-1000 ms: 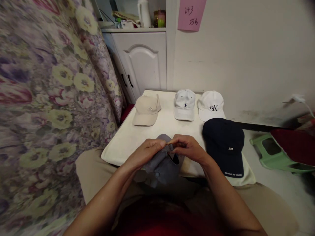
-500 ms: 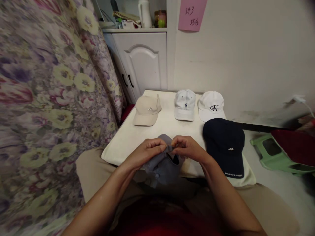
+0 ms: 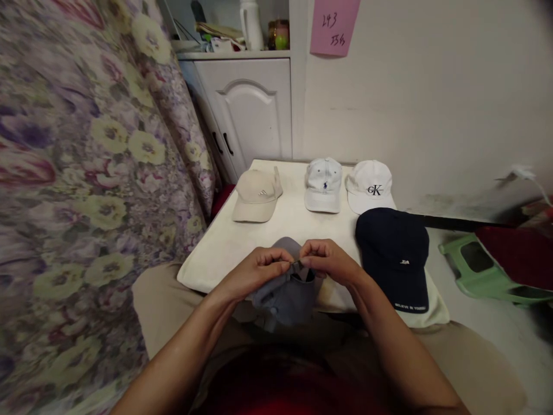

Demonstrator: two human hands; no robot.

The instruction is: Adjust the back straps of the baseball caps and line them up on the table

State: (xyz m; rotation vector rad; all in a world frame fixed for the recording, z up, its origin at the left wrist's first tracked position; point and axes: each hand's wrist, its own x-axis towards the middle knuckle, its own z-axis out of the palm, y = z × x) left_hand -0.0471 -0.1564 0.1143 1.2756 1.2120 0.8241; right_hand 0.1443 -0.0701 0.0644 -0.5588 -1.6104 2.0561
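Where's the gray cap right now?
Head view, below center: the gray cap is held by the left hand and right hand, left of the navy cap.

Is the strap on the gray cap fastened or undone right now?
Cannot tell: the left hand and right hand pinch the strap of the gray cap, hiding where it would join.

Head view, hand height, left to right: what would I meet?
Floral curtain, left knee, left hand, right hand, navy cap, green stool. Grey cap and table left out: they overlap several of these.
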